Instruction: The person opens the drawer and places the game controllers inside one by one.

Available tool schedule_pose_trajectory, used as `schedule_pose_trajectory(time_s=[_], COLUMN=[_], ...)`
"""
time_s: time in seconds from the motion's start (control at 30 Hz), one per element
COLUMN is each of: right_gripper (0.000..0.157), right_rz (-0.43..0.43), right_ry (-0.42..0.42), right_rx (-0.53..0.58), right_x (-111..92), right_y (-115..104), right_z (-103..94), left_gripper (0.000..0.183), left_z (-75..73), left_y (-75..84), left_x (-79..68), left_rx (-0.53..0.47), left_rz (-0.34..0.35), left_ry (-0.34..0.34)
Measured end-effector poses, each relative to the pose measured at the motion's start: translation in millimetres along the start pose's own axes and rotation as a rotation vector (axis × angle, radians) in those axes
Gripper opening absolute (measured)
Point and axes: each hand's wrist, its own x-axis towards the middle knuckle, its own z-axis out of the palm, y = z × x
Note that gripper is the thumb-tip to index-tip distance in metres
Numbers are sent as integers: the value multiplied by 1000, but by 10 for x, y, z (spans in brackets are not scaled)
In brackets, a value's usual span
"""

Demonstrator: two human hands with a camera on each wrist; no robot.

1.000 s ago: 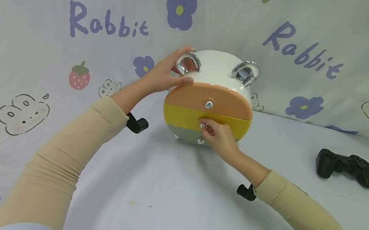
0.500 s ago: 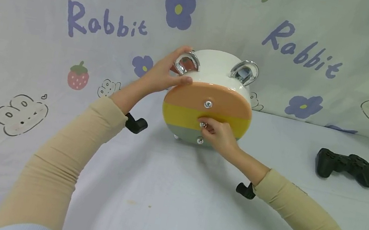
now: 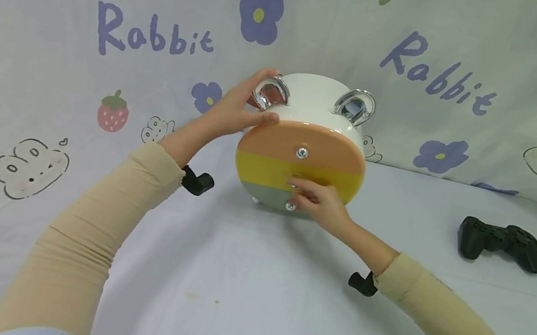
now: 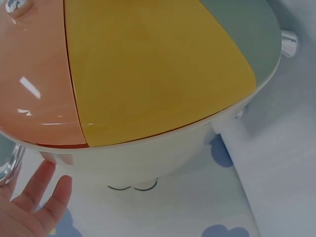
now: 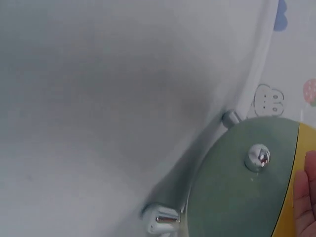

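A small round chest of drawers (image 3: 311, 100) with a white body and chrome ears faces me. Its orange drawer (image 3: 273, 140) is on top, the yellow drawer (image 3: 258, 169) in the middle, a green drawer (image 3: 266, 194) at the bottom; all sit flush. My left hand (image 3: 236, 107) holds the chest by its upper left, thumb on the front rim and fingers behind the left ear (image 3: 284, 90). At the yellow drawer, my right hand (image 3: 324, 205) has thumb and forefinger apart, overlapping its knob. In the right wrist view, fingers (image 5: 302, 197) lie straight along the yellow front.
A black game controller (image 3: 501, 243) lies on the white-covered table (image 3: 247, 294) to the right. Behind the chest hangs a patterned cloth (image 3: 324, 23) with flowers and rabbits. Chrome feet (image 5: 163, 219) lift the chest off the tabletop.
The yellow drawer, slightly out at first, has gone in flush. My right thumb and forefinger have come off its knob and spread, the hand dropping slightly. My left hand keeps its place.
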Motion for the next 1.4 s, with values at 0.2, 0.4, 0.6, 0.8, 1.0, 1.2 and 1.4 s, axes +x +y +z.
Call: schedule_pose_trajectory(time_s=[0.2,0.4,0.6,0.8,1.0,1.2,1.4], right_gripper=[28,32,33,31,25,19,18], right_rz=[13,101,202,226,229,230,242], right_ry=[-49,-123,-122,-98,-95,-68,-63], right_rx=[4,-21,-44,-37,-120,-191,-202], right_x=[-106,-136,-113,-65,-18,0,-6], right_y=[108,183,246,287,302,317,325], right_z=[78,107,130,166,218,253,262], left_gripper=[84,83,83,85,84,84,83], left_z=[-4,-5,-8,-17,-19,-5,2], left_y=[4,9,8,-2,-1,3,7], left_x=[-4,-7,-8,-16,-11,-11,-10], left_rx=[7,19,14,21,19,22,10], left_rz=[1,-7,-5,-15,-5,2,-12], left_ry=[6,3,3,4,10,8,3])
